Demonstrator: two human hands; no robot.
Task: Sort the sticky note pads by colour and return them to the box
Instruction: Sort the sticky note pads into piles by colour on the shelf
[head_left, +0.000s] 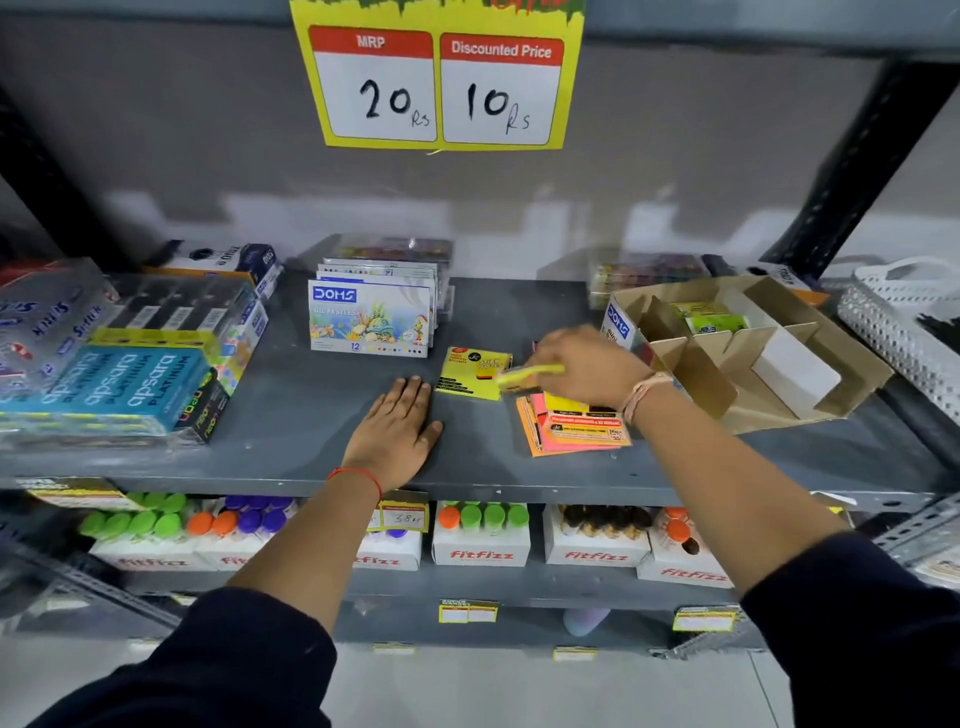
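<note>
My right hand (582, 366) grips a yellow sticky note pad (530, 375) edge-on, just above the grey shelf (311, 452). Another yellow pad (470, 376) lies flat on the shelf to its left. Under my right wrist sits a loose stack of pink and orange pads (571, 428). The brown cardboard box (753, 353) with dividers stands to the right, tilted open toward me, with a green pad (711, 322) in a rear compartment. My left hand (397, 431) rests flat on the shelf, palm down, holding nothing.
Doms oil pastel boxes (371, 319) stand behind the yellow pad. Apsara packs (119, 384) fill the shelf's left side. A white perforated basket (904, 322) sits at far right. A yellow price sign (439, 78) hangs above. Fitfizz bottle cartons (480, 540) line the lower shelf.
</note>
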